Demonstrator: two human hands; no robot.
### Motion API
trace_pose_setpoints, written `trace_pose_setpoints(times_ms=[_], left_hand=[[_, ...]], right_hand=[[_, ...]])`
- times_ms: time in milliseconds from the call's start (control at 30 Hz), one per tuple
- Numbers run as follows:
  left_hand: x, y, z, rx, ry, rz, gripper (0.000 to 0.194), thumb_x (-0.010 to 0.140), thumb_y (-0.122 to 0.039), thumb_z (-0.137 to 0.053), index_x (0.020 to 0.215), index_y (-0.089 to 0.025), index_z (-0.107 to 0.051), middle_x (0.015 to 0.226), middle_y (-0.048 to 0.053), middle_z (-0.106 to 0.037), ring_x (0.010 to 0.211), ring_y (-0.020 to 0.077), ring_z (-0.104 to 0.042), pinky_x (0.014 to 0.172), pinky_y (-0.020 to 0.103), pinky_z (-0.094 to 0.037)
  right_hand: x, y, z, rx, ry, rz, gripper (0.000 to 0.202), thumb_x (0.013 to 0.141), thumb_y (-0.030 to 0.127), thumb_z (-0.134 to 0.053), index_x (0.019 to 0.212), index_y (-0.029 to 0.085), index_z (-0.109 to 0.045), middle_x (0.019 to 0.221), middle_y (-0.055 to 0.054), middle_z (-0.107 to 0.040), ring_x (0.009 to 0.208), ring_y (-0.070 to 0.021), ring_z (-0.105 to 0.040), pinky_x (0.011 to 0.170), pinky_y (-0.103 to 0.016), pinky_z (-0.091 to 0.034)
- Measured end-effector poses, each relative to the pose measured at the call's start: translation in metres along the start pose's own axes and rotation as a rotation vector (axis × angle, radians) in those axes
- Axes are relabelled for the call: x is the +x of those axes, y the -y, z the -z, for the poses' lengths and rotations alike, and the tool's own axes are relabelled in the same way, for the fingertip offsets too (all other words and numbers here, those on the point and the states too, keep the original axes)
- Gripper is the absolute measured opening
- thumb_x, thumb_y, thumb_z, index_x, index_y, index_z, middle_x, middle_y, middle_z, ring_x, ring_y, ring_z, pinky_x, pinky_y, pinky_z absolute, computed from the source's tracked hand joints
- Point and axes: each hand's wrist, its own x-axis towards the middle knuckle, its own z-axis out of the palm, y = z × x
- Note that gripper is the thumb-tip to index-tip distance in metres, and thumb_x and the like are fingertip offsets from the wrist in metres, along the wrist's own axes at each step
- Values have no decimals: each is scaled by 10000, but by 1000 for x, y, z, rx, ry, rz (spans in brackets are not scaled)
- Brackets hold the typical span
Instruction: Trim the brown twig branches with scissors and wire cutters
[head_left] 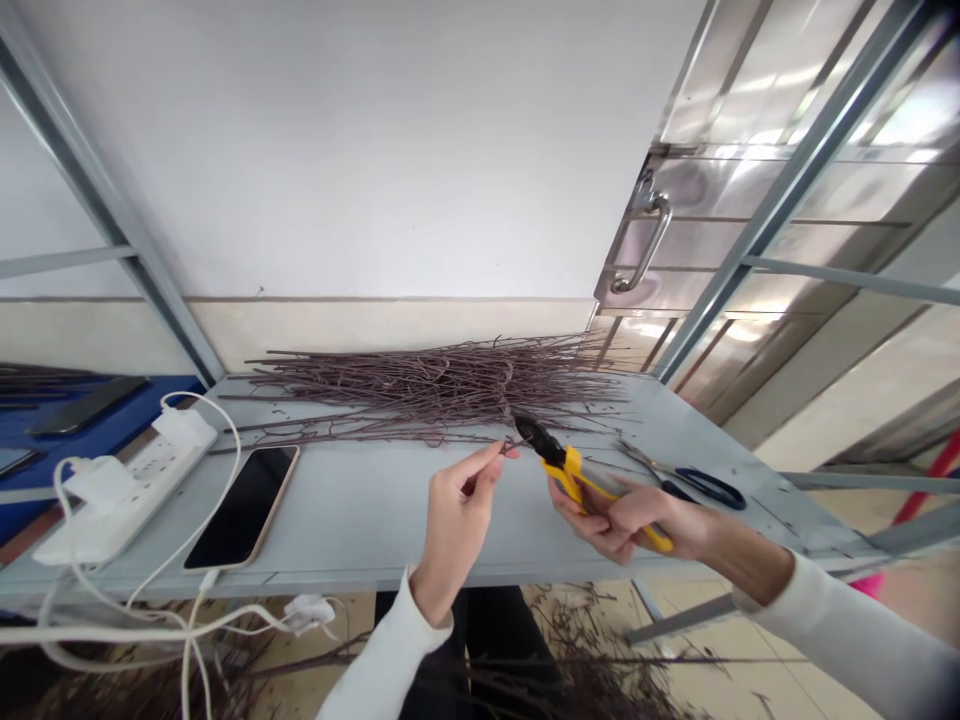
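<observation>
Between thumb and forefinger my left hand pinches a short dark twig. My right hand is wrapped round the yellow and grey handles of a pair of pliers. The black jaws meet the twig just right of my left fingertips; whether they are fully closed on it is too small to tell. Behind both hands lies a long pile of thin brown twigs, with a few loose ones along its near side.
Scissors with dark handles lie on the grey metal shelf at right. A phone on a charging cable and a white power strip occupy the left. Metal uprights frame the shelf. Cut twigs litter the floor.
</observation>
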Motion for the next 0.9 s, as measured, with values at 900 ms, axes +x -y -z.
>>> trace_pose_setpoints(times_ms=[900], left_hand=[[-13,1,-17,191,-215,-215,309,876,-289,-515,1069,-180,-730,522,-23,-517,473,84,-403,516,192,-369]], right_hand=[[-6,1,-24,-1542,-1148,162,270,693,242,-473,959,225,-433,790,-39,-647,547,-196,-575,448,-243,-239]])
